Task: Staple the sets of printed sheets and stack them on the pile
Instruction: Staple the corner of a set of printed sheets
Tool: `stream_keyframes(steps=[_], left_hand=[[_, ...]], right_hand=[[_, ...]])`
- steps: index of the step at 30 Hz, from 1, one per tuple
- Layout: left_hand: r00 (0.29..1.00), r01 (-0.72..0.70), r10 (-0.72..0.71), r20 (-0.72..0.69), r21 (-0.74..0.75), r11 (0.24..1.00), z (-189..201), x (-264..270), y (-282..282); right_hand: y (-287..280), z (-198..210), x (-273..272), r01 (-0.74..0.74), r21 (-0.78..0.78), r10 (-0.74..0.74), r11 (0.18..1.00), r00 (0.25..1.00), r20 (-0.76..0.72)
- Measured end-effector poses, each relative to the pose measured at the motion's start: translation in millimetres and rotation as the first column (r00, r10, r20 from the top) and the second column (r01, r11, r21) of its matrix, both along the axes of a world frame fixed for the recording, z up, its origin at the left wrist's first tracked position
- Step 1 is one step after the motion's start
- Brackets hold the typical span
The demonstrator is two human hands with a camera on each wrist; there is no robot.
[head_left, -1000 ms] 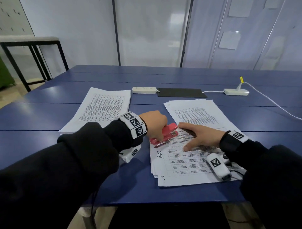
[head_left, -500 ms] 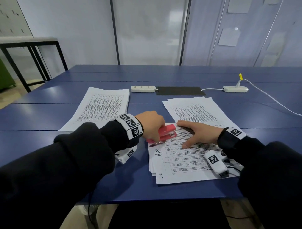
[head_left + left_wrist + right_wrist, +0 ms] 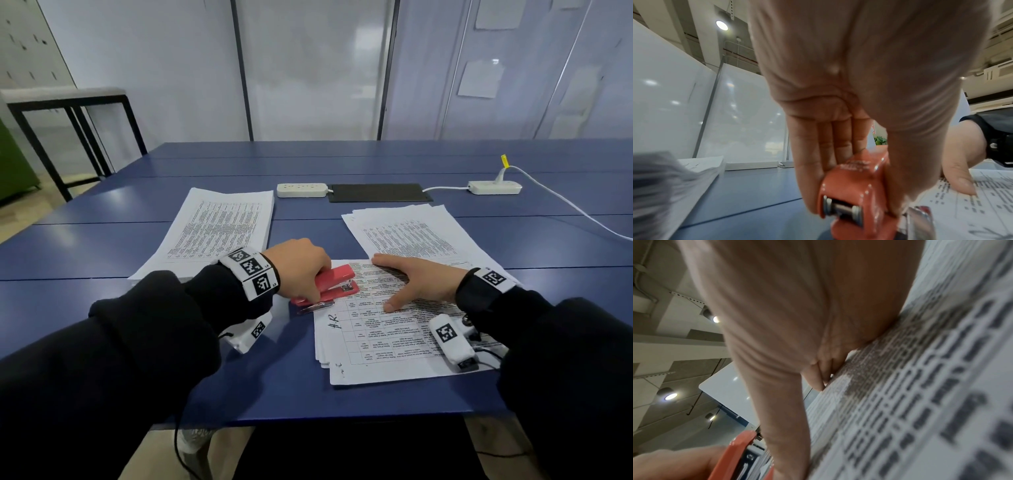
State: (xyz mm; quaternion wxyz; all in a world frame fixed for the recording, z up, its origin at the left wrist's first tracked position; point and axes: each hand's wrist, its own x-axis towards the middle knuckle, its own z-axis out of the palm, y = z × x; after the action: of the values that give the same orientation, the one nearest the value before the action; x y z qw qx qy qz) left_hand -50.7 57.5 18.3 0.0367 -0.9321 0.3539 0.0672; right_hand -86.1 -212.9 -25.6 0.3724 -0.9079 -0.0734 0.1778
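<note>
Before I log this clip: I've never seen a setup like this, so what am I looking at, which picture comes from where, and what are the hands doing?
No machine here: a person in dark sleeves works at a blue table, wearing cameras. The wide picture comes from a head camera looking down; the two close ones come from cameras strapped to each wrist, looking along the hands.

The left hand grips a red metal stapler at the top left corner of the nearest set of printed sheets; the left wrist view shows the fingers wrapped round it. The right hand lies flat on that set, holding it down.

Also on the table: a pile of printed sheets on the left, another on the right, two white power strips and a black mat.
</note>
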Motion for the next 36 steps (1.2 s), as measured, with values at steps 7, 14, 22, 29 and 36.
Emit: stream_keyframes(steps=[7,14,22,29,36], left_hand=[[0.998,-0.025,0.006,-0.059,-0.319,0.947,23,6,20],[0.961,-0.191,0.03,-0.275,-0.581,0.791,7,22,18],[0.613,-0.743,-0.167,-0.772,-0.636,0.209,-32,11,10],[0.62,-0.756,-0.119,-0.775,-0.631,0.175,-42,14,10],[0.667,-0.732,-0.031,-0.745,-0.662,0.161,-40,14,13]], right_hand=[[23,11,4,0.235,0.558,-0.359,0.796,0.925,0.124],[70,-1,7,0.213,0.666,-0.051,0.715,0.966,-0.253],[64,-17,22,0.357,0.845,-0.189,0.398,0.933,-0.306],[64,-20,21,0.266,0.842,-0.171,0.469,0.963,-0.209],[64,-14,14,0.195,0.832,-0.24,0.519,0.968,-0.078]])
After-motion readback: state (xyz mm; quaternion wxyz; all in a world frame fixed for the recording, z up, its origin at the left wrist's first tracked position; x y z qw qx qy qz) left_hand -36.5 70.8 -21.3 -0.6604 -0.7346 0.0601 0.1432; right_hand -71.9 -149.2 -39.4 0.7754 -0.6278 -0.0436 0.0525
